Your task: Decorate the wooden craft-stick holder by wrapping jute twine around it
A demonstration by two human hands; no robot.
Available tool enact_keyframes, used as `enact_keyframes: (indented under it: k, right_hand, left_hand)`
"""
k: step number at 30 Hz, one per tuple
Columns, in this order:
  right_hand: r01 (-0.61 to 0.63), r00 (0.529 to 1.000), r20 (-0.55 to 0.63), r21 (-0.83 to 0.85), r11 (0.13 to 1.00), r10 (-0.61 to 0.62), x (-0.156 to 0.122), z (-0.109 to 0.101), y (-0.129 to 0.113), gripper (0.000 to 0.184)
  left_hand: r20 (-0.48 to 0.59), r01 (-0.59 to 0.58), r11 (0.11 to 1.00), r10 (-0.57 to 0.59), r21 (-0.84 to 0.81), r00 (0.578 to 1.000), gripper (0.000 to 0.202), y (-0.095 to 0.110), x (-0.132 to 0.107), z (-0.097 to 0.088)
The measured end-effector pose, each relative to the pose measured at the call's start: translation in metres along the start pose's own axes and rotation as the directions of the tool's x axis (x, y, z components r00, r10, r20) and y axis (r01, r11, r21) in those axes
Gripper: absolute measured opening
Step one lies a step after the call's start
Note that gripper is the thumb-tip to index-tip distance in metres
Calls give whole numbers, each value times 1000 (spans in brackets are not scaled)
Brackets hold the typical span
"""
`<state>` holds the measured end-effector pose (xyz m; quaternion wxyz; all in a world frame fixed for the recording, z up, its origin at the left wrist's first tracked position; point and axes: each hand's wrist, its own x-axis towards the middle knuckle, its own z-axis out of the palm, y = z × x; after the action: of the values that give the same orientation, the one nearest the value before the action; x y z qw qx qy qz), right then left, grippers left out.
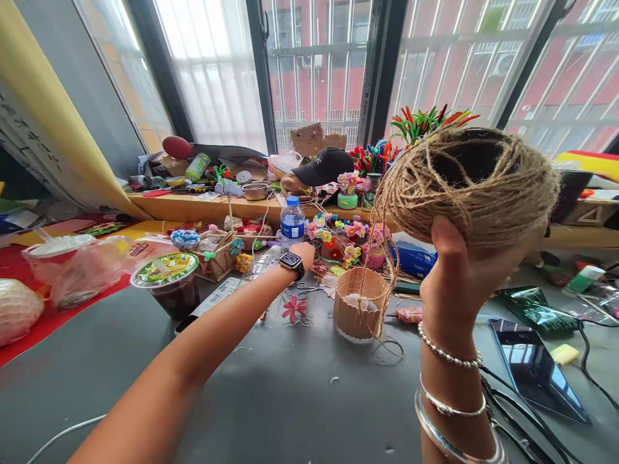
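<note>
A large ball of jute twine (512, 193) is raised at the right, held in my right hand (452, 270) with the thumb pressed on its near side. Loose strands hang from the ball down to a small round corrugated-cardboard basket (349, 322) on the table. My left hand (304, 253) reaches far forward, just in front of a water bottle (292, 225) with a blue cap; its fingers are hidden from me, so touching or gripping cannot be made out. A pink flower (294, 309) and scissors (304, 291) lie close to the left wrist.
A lidded cup of dark drink (171, 290) stands at the left, beside a woven basket (217, 263). Fuzzy craft flowers (355, 229) crowd the table's back. A tablet (536, 367) and black cables lie right. A black cap (329, 166) rests on the ledge under the windows.
</note>
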<state>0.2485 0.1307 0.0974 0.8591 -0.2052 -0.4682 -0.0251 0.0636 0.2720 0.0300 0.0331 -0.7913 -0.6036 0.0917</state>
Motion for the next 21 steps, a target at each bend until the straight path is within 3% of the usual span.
enact_keyframes:
  k: [8, 15, 21]
  right_hand:
    - [1, 999, -32, -33, 999, -2, -2, 3, 1, 80]
    - [-5, 1000, -13, -65, 998, 4, -4, 3, -1, 76]
    - [11, 1000, -16, -143, 990, -14, -4, 3, 0, 77]
  left_hand:
    - [17, 104, 993, -105, 49, 994, 30, 17, 3, 7]
    - [78, -30, 996, 24, 83, 997, 30, 31, 5, 19]
    - [51, -144, 988, 141, 48, 989, 31, 28, 10, 21]
